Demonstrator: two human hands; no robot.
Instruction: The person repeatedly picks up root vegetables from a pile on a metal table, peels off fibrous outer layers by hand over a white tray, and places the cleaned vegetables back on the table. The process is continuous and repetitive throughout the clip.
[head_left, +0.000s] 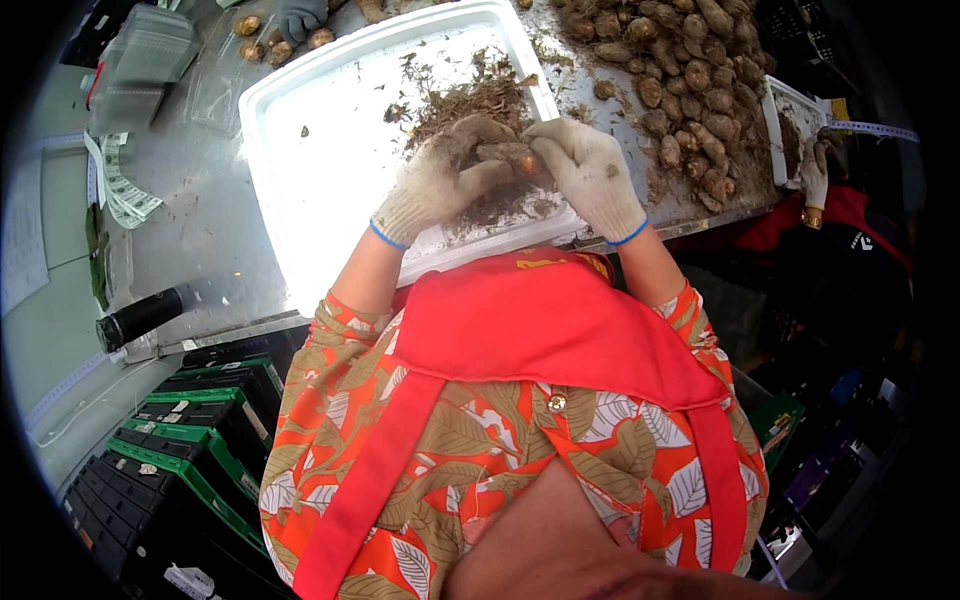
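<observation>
My left hand (454, 169), in a soiled white knit glove with a blue cuff edge, grips a brown taro corm (506, 156). One end of the corm shows a reddish-orange patch. My right hand (589, 169), gloved the same way, pinches at that end with thumb and fingertips. Both hands are over the right part of a white foam tray (330, 172). Under and beyond them lies a heap of brown fibrous peelings (472, 101) and dirt. The palm side of my right hand is hidden.
A large pile of taro corms (690, 82) covers the table's right side. Beyond the tray, another person's grey-gloved hand (301, 16) is near several corms. At right, a co-worker's gloved hand (814, 172) reaches a smaller tray (787, 135). Plastic containers (150, 52), a black bottle (139, 319) and stacked crates (180, 442) stand left.
</observation>
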